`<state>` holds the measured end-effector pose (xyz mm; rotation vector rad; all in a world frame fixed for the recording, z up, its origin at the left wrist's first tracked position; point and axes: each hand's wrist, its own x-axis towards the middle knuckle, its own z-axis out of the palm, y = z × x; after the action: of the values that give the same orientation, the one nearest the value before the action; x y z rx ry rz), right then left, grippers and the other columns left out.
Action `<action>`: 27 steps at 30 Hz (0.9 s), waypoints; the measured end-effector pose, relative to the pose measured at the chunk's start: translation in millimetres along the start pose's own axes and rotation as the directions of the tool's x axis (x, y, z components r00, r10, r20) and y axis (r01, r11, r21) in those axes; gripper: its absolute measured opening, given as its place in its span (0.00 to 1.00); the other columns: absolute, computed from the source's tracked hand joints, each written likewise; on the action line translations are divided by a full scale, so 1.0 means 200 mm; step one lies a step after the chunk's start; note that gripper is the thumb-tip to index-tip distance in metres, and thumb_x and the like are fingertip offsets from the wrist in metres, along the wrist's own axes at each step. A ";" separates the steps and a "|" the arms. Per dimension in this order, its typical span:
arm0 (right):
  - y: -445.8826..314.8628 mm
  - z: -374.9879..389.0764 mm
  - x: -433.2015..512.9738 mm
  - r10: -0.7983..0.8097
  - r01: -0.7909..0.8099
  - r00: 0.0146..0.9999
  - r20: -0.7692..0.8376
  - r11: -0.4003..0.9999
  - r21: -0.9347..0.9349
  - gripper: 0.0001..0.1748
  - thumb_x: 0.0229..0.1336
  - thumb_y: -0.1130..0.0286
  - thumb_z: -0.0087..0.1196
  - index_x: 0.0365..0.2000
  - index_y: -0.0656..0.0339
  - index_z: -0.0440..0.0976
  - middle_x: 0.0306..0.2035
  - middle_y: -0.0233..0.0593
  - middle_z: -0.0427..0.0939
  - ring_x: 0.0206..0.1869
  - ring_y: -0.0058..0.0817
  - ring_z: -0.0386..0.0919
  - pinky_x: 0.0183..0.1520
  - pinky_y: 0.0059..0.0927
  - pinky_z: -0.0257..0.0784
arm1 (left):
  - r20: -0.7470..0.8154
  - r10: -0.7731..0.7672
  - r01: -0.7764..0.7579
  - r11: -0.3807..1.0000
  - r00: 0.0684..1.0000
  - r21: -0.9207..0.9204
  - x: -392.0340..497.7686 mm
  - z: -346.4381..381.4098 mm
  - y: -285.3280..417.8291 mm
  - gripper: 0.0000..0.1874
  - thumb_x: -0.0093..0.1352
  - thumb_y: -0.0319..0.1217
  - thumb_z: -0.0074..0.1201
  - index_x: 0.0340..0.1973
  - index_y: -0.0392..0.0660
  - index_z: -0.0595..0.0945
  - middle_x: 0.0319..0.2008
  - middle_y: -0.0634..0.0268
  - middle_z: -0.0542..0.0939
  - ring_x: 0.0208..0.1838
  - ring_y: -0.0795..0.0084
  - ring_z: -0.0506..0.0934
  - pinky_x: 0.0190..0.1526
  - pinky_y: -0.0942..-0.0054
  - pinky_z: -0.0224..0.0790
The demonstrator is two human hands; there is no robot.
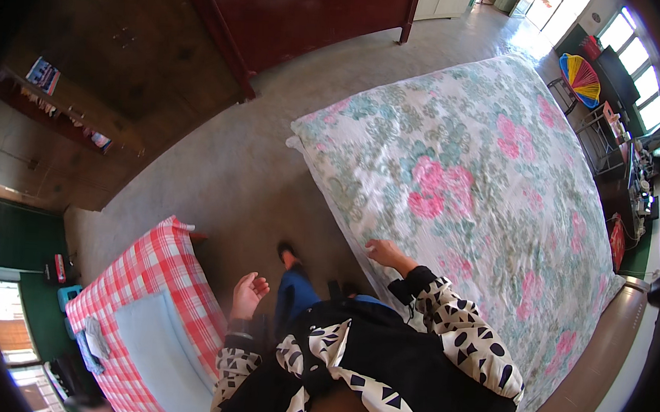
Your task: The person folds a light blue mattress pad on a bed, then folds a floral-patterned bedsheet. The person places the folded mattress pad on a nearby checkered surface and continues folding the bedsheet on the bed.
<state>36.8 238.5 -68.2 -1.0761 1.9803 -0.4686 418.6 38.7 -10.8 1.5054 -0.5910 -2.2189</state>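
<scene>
My left hand (249, 295) is empty, palm partly showing and fingers loosely curled. It hangs beside furniture draped in a red-and-white checked cloth (177, 253). On that cloth lies a light blue mat (157, 348). Over the near edge of a bed, my right hand (386, 253) has its fingers bent and nothing visible in them; whether it touches the bed is unclear. A floral sheet (441, 190) with pink blossoms and green leaves covers the bed. Black bands or cuffs are at both wrists.
Grey floor (236, 166) runs between the bed and a dark wooden cabinet (140, 64). A dark red panel on legs (324, 19) stands ahead. Beyond the bed are a colourful woven chair (580, 79) and a cluttered desk (621, 173). Folded cloth (95, 339) lies at left.
</scene>
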 end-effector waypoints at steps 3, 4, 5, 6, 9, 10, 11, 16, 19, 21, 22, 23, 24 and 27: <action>-0.16 -0.03 0.38 0.035 -0.034 0.999 -0.031 0.999 0.014 0.19 0.44 0.60 0.54 0.38 0.55 0.74 0.33 0.48 0.77 0.39 0.45 0.75 0.42 0.40 0.70 | 0.067 -0.017 0.017 1.000 0.998 0.004 0.31 -0.01 0.31 0.08 0.67 0.34 0.47 0.38 0.45 0.75 0.30 0.59 0.79 0.33 0.68 0.77 0.37 0.67 0.73; -0.20 -0.04 0.49 0.061 -0.061 0.997 -0.055 0.998 0.013 0.19 0.44 0.60 0.54 0.38 0.55 0.74 0.33 0.48 0.77 0.39 0.45 0.75 0.42 0.40 0.70 | 0.080 -0.033 0.031 0.999 0.996 0.024 0.42 0.01 0.43 0.09 0.67 0.34 0.47 0.38 0.45 0.75 0.30 0.59 0.79 0.33 0.67 0.77 0.38 0.66 0.73; -0.24 -0.04 0.59 0.089 -0.088 0.992 -0.088 0.996 0.021 0.19 0.44 0.60 0.54 0.38 0.55 0.74 0.33 0.48 0.77 0.39 0.45 0.75 0.42 0.40 0.70 | 0.104 -0.039 0.033 0.998 0.994 0.055 0.53 0.04 0.57 0.09 0.67 0.35 0.47 0.39 0.44 0.75 0.31 0.59 0.79 0.34 0.66 0.78 0.38 0.65 0.73; -0.27 -0.05 0.66 0.145 -0.145 0.984 -0.099 0.989 0.012 0.19 0.44 0.60 0.54 0.39 0.54 0.75 0.33 0.49 0.77 0.39 0.45 0.76 0.42 0.39 0.70 | 0.120 -0.062 0.053 0.996 0.991 0.071 0.63 0.08 0.71 0.09 0.67 0.35 0.47 0.39 0.44 0.75 0.31 0.59 0.79 0.34 0.65 0.78 0.39 0.64 0.73; -0.37 -0.10 0.84 0.331 -0.330 0.943 -0.016 0.942 0.062 0.19 0.44 0.61 0.53 0.40 0.54 0.74 0.35 0.49 0.77 0.40 0.44 0.76 0.43 0.38 0.70 | 0.228 -0.101 0.058 0.980 0.968 0.189 0.94 0.26 1.12 0.09 0.67 0.35 0.47 0.39 0.44 0.75 0.30 0.58 0.79 0.32 0.66 0.78 0.36 0.66 0.74; -0.41 -0.12 0.88 0.298 -0.291 0.952 -0.070 0.952 0.090 0.20 0.44 0.61 0.54 0.40 0.55 0.75 0.31 0.46 0.79 0.36 0.39 0.78 0.40 0.35 0.71 | 0.249 -0.122 0.061 0.970 0.961 0.237 1.05 0.36 1.25 0.09 0.67 0.35 0.47 0.38 0.44 0.75 0.30 0.58 0.79 0.31 0.67 0.78 0.35 0.67 0.74; -0.44 -0.15 0.93 0.341 -0.322 0.938 -0.060 0.923 0.213 0.19 0.44 0.61 0.54 0.40 0.56 0.75 0.29 0.44 0.79 0.34 0.38 0.78 0.39 0.34 0.71 | 0.261 -0.143 0.064 0.955 0.955 0.288 1.16 0.45 1.36 0.09 0.67 0.35 0.48 0.38 0.44 0.75 0.29 0.58 0.79 0.29 0.68 0.78 0.33 0.68 0.75; -0.55 -0.23 1.14 0.544 -0.429 0.835 -0.079 0.735 0.525 0.19 0.46 0.63 0.54 0.39 0.61 0.75 0.20 0.37 0.78 0.23 0.27 0.77 0.28 0.27 0.72 | 0.354 -0.285 0.079 0.864 0.891 0.497 1.66 0.95 1.79 0.09 0.67 0.35 0.48 0.38 0.44 0.74 0.28 0.59 0.79 0.27 0.69 0.78 0.30 0.69 0.75; -0.52 -0.23 1.34 0.670 -0.514 0.742 0.017 0.552 0.656 0.20 0.46 0.65 0.54 0.41 0.62 0.73 0.21 0.36 0.77 0.21 0.24 0.76 0.23 0.25 0.72 | 0.406 -0.325 0.051 0.829 0.854 0.556 1.97 1.23 1.96 0.09 0.67 0.34 0.48 0.39 0.43 0.73 0.27 0.59 0.78 0.28 0.69 0.78 0.31 0.68 0.75; -0.49 -0.25 1.53 0.712 -0.564 0.695 0.101 0.452 0.692 0.19 0.46 0.67 0.54 0.42 0.62 0.73 0.21 0.36 0.78 0.21 0.24 0.76 0.23 0.25 0.72 | 0.398 -0.324 0.031 0.806 0.858 0.591 2.17 1.41 2.09 0.10 0.67 0.34 0.47 0.40 0.43 0.73 0.27 0.58 0.78 0.28 0.69 0.78 0.31 0.68 0.75; -0.48 -0.28 1.64 0.720 -0.558 0.686 0.103 0.430 0.710 0.20 0.47 0.67 0.54 0.42 0.63 0.72 0.22 0.36 0.77 0.21 0.24 0.76 0.23 0.25 0.73 | 0.407 -0.338 0.045 0.812 0.849 0.581 2.26 1.49 2.16 0.09 0.67 0.34 0.47 0.40 0.43 0.73 0.28 0.58 0.78 0.28 0.68 0.78 0.32 0.68 0.75; -0.48 -0.31 1.77 0.720 -0.580 0.681 0.134 0.418 0.699 0.20 0.47 0.67 0.54 0.42 0.64 0.72 0.22 0.37 0.78 0.22 0.24 0.77 0.24 0.26 0.73 | 0.402 -0.346 0.061 0.817 0.848 0.573 2.34 1.56 2.22 0.09 0.67 0.34 0.47 0.40 0.43 0.73 0.28 0.58 0.78 0.29 0.68 0.78 0.32 0.67 0.75; -0.49 -0.35 1.87 0.684 -0.538 0.715 0.141 0.410 0.736 0.19 0.48 0.66 0.55 0.42 0.63 0.71 0.22 0.36 0.77 0.21 0.24 0.76 0.23 0.25 0.72 | 0.370 -0.362 0.092 0.810 0.856 0.579 2.39 1.57 2.29 0.09 0.68 0.33 0.46 0.40 0.43 0.73 0.28 0.58 0.78 0.29 0.67 0.78 0.32 0.67 0.75; -0.57 -0.56 2.24 0.654 -0.454 0.754 0.059 0.455 0.766 0.17 0.50 0.65 0.54 0.41 0.62 0.71 0.21 0.35 0.77 0.20 0.24 0.75 0.22 0.25 0.72 | 0.375 -0.412 0.113 0.783 0.831 0.611 2.59 1.68 2.50 0.09 0.68 0.33 0.46 0.39 0.42 0.73 0.29 0.57 0.78 0.29 0.65 0.78 0.33 0.65 0.75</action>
<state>-129.0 -200.9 -143.6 0.2090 1.8962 -0.9622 -32.6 -614.9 -24.1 1.3118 -1.3862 -2.8600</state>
